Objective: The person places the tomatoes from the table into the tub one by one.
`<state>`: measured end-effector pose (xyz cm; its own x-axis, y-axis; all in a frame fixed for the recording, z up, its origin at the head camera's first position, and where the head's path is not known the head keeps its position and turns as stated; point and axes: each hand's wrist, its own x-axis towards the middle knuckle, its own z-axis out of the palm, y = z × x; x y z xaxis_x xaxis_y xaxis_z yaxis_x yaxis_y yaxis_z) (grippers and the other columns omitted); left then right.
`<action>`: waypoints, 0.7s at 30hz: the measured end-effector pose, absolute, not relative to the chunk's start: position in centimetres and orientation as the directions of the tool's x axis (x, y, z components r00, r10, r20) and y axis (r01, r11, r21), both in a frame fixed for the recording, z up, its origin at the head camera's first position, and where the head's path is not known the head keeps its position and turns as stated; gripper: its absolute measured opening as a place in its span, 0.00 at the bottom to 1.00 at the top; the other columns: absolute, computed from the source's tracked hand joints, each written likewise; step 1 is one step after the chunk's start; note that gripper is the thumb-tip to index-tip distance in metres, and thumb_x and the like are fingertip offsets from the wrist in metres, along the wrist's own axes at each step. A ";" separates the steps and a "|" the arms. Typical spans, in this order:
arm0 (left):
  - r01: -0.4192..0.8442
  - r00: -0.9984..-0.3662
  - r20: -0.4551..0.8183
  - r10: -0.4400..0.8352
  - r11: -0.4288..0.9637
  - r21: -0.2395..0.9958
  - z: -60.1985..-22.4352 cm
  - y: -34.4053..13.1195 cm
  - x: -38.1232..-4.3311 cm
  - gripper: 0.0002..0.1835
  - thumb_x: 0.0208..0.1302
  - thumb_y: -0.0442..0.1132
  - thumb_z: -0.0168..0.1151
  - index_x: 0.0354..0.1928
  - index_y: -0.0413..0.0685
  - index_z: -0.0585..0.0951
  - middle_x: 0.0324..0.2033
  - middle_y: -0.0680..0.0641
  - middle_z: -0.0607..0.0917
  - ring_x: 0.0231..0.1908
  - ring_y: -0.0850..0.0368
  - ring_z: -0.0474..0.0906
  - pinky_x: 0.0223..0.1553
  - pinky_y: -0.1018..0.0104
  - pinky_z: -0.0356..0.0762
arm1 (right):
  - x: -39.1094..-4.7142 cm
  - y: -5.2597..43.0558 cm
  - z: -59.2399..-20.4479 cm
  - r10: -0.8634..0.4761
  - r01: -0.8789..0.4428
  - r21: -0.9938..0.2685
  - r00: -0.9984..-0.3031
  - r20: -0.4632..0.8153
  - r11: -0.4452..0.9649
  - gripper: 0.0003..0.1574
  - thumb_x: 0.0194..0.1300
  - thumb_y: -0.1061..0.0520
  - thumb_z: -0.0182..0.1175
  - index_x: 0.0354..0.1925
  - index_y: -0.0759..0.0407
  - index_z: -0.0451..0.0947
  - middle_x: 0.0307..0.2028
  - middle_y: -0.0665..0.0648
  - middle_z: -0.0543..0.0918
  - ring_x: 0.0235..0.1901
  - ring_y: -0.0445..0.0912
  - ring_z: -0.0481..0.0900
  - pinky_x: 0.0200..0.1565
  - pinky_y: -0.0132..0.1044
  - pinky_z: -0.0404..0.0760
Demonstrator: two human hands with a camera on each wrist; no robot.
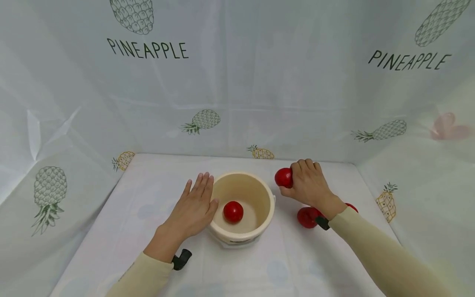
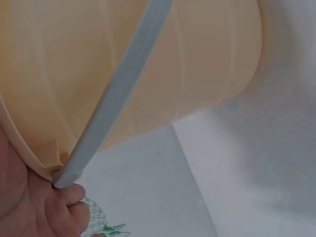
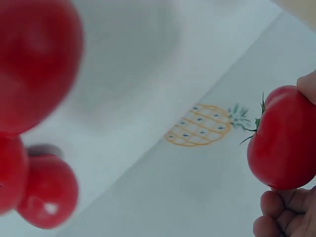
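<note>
A cream bucket [image 1: 257, 192] stands on the table in the head view, with one red tomato [image 1: 233, 212] lying inside on its bottom. My left hand [image 1: 194, 210] rests against the bucket's left rim with its fingers straight. Up close in the left wrist view, the bucket's grey handle [image 2: 116, 94] slants down to the rim beside that hand. To the right of the bucket, my right hand [image 1: 308, 183] grips another tomato [image 1: 283, 177], held above the table. Green sepals show on this held tomato [image 3: 284, 140] in the right wrist view.
More red tomatoes [image 1: 307, 218] lie on the table beneath my right wrist, partly hidden by it; several show in the right wrist view. A pale cloth [image 1: 278, 251] covers the table. Behind it hangs a white curtain [image 1: 289, 90] printed with pineapples.
</note>
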<state>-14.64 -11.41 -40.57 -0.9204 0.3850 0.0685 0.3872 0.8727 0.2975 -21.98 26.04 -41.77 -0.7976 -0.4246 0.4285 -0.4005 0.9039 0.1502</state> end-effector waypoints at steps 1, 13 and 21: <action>0.388 -0.920 0.068 0.386 0.873 0.295 -40.5 -11.4 -14.6 0.38 0.84 0.52 0.44 0.83 0.36 0.51 0.84 0.37 0.50 0.84 0.41 0.41 0.83 0.39 0.37 | -22.0 25.9 -41.5 -0.438 -0.412 0.159 -0.783 0.443 0.897 0.36 0.54 0.33 0.64 0.37 0.65 0.73 0.30 0.62 0.76 0.35 0.57 0.72 0.36 0.51 0.73; 0.385 -0.922 0.078 0.379 0.875 0.293 -40.2 -11.9 -14.8 0.39 0.83 0.55 0.45 0.83 0.37 0.53 0.84 0.38 0.51 0.84 0.42 0.42 0.83 0.38 0.37 | -22.2 23.0 -37.6 -0.487 -0.447 0.205 -0.722 0.492 0.871 0.37 0.53 0.33 0.64 0.38 0.67 0.75 0.32 0.63 0.79 0.36 0.59 0.75 0.36 0.51 0.75; 0.390 -0.920 0.083 0.382 0.880 0.272 -40.5 -11.4 -14.6 0.38 0.82 0.52 0.46 0.82 0.34 0.54 0.83 0.36 0.54 0.84 0.39 0.45 0.82 0.36 0.39 | -20.8 18.3 -36.1 -0.533 -0.522 0.155 -0.728 0.431 0.839 0.39 0.53 0.32 0.65 0.43 0.66 0.76 0.38 0.62 0.81 0.41 0.58 0.75 0.41 0.51 0.74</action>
